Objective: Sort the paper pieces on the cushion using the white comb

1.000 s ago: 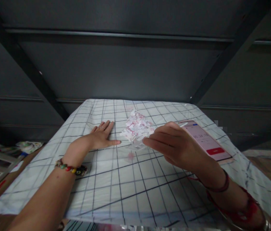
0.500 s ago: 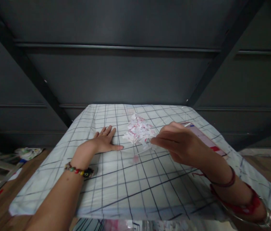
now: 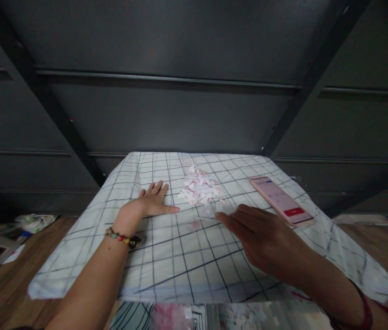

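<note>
A: Where are the torn white and pink paper scraps?

B: The loose pile of small white and pink paper scraps point(image 3: 199, 187) lies on the white cloth with dark grid lines point(image 3: 166, 256), between the two hands and toward the far side of the table

A: And the left hand point(image 3: 152, 202)?

B: Laid palm down on the cloth, fingers spread and grasping nothing, just to the left of the pile. A bracelet of multicoloured round beads point(image 3: 121, 238) circles its wrist

A: What about the right hand point(image 3: 263, 233)?

B: Its fingers are partly bent, and the tip of the index finger is near the pile's front right edge, beside some pale, see-through pieces point(image 3: 209, 210). I cannot tell whether it grips any of them. A dark red cord bracelet point(image 3: 365, 305) shows farther up that arm

A: Anything else close by?

B: A pink-edged smartphone with a lit screen and a red button point(image 3: 281, 200) lies at a slant beyond the right hand. A faint pink mark point(image 3: 196, 224) shows on the cloth in front of the pile, and dark grey panels point(image 3: 176, 114) rise behind the table
</note>
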`<state>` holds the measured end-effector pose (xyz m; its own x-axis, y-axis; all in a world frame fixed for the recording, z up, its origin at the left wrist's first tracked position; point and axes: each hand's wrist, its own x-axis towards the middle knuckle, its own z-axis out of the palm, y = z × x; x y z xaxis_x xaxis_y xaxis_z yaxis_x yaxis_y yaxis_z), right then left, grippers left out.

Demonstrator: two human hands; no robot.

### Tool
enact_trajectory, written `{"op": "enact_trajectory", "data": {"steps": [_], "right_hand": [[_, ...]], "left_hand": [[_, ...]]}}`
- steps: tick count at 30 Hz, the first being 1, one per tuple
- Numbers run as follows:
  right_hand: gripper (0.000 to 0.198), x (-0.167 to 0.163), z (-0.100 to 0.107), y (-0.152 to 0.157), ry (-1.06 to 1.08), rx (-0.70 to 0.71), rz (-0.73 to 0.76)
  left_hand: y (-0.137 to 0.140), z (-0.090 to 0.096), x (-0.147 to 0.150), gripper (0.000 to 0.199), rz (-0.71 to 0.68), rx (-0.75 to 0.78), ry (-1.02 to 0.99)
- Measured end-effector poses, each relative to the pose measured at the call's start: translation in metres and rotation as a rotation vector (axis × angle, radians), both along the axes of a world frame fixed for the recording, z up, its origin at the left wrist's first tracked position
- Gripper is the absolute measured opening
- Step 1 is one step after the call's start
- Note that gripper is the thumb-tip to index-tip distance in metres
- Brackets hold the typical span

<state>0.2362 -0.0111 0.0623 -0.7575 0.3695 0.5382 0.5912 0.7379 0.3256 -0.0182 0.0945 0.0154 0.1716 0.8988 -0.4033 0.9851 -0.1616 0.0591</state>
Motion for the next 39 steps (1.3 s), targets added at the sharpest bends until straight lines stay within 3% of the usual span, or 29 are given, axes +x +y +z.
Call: {"op": "enact_trajectory", "data": {"steps": [19, 27, 33, 39], "right_hand": [[0.041, -0.017, 0.007, -0.009, -0.005, -0.055, -0.017], [0.038, -0.024, 0.008, -0.019, -0.059, -0.230, 0.018], [0.038, -0.028, 0.010, -0.017, -0.052, -0.163, 0.012], [0.033, -0.033, 0.013, -0.035, 0.052, -0.206, 0.155]], "left_hand": [[-0.002, -0.015, -0.007, 0.103, -0.011, 0.120, -0.064], [-0.046, -0.026, -0.029, 0.070, -0.144, 0.246, -0.080], [-0.077, -0.030, -0.063, 0.063, -0.260, 0.326, -0.079], [-0.085, -0.036, -0.069, 0.060, -0.248, 0.407, -0.085]]}}
